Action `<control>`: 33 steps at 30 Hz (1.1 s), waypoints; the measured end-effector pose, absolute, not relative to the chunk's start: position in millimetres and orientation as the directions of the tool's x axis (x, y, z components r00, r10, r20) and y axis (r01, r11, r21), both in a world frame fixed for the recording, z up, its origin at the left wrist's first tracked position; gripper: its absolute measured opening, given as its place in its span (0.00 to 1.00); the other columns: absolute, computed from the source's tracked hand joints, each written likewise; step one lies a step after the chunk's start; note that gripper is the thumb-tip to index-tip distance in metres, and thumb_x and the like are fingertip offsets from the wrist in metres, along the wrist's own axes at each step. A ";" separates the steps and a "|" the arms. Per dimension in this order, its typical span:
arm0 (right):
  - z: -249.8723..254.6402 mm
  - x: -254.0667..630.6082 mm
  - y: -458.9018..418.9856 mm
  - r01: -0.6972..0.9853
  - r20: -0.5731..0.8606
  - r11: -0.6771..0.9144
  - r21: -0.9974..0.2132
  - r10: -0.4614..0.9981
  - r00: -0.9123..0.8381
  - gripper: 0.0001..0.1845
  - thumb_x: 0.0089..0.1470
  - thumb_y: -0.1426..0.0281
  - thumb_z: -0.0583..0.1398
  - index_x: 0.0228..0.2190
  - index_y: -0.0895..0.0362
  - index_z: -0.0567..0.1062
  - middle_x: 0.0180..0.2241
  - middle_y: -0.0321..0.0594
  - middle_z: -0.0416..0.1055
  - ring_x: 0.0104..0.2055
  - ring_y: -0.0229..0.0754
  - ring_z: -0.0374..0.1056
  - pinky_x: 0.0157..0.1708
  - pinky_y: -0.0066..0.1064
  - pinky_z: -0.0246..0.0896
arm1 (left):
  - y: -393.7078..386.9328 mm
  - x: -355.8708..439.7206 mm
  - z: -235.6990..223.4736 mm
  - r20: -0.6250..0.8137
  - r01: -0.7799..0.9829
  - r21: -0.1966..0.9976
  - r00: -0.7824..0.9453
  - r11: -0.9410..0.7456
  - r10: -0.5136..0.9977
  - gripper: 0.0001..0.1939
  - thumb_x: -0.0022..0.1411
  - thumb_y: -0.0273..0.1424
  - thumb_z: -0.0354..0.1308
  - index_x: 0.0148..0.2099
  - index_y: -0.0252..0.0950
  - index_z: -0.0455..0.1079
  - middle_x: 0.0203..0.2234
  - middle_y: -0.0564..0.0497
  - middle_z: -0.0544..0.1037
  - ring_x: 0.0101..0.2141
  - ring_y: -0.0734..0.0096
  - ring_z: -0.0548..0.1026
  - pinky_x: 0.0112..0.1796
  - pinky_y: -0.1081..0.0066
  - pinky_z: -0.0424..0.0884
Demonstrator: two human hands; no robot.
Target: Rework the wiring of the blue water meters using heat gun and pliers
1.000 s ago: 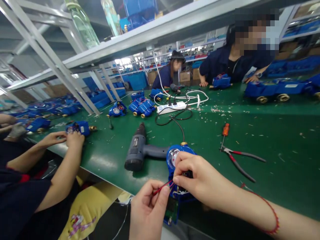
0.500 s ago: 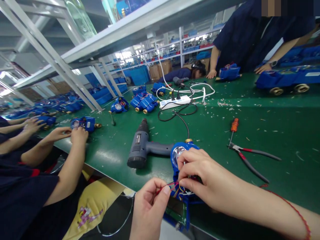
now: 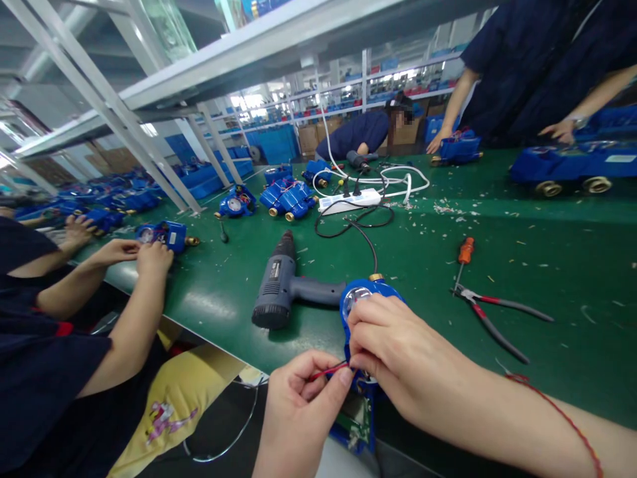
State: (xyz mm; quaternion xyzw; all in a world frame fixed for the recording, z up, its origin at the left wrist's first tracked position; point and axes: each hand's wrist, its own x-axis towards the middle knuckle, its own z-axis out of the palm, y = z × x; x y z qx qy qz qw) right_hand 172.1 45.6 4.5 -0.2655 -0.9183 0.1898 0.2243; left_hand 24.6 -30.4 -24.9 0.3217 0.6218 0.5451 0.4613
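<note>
Two bare hands were at work over the near edge of the table. Left hand: fingers closed in a firm pinch on a red wire. Right hand: fingers curled shut around the blue water meter, whose exact grip point was hidden. The meter was held at the table edge, dial tilted up, with a green circuit board hanging below it.

Change from the prior view was slight: the pinch on the wire held, with no release.

Count on the table: one heat gun, one pair of red-and-black pliers, one orange-handled screwdriver, one white power strip, and at least six further blue meters. Co-workers were present on both sides, at least three.
</note>
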 end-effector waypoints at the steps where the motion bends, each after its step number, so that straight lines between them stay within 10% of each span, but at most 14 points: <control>1: 3.4 171.4 43.7 0.421 0.330 0.786 -0.454 0.587 -0.739 0.11 0.57 0.79 0.54 0.24 0.59 0.68 0.31 0.39 0.65 0.36 0.41 0.57 0.36 0.35 0.50 | -30.5 24.2 -25.1 -0.235 -0.114 0.972 -0.350 0.207 0.907 0.13 0.45 0.35 0.70 0.24 0.30 0.74 0.17 0.53 0.72 0.20 0.81 0.64 0.23 0.81 0.57; 17: 1.7 189.0 44.5 0.511 0.419 0.736 -0.444 0.675 -0.607 0.12 0.62 0.76 0.52 0.27 0.58 0.71 0.34 0.41 0.69 0.38 0.43 0.59 0.38 0.37 0.48 | -29.2 14.2 -28.3 -0.255 -0.136 0.964 -0.242 0.228 0.936 0.15 0.47 0.36 0.67 0.23 0.33 0.67 0.17 0.57 0.65 0.21 0.79 0.58 0.25 0.79 0.56; 28: -28.4 194.4 14.4 0.377 0.680 0.888 -0.262 0.448 -0.581 0.13 0.64 0.74 0.51 0.35 0.58 0.75 0.28 0.36 0.72 0.34 0.39 0.62 0.49 0.40 0.45 | -15.1 12.5 -20.1 -0.185 0.195 0.961 -0.069 0.195 0.980 0.13 0.54 0.39 0.59 0.30 0.33 0.77 0.18 0.54 0.65 0.22 0.74 0.61 0.24 0.74 0.56; 33: -26.1 184.9 10.8 0.440 0.668 0.801 -0.407 0.589 -0.455 0.11 0.60 0.71 0.55 0.26 0.58 0.73 0.23 0.35 0.68 0.29 0.38 0.58 0.44 0.41 0.46 | -9.6 17.5 -15.5 -0.117 0.337 0.933 -0.048 0.127 0.992 0.15 0.55 0.38 0.58 0.25 0.31 0.75 0.20 0.51 0.68 0.24 0.71 0.64 0.26 0.72 0.59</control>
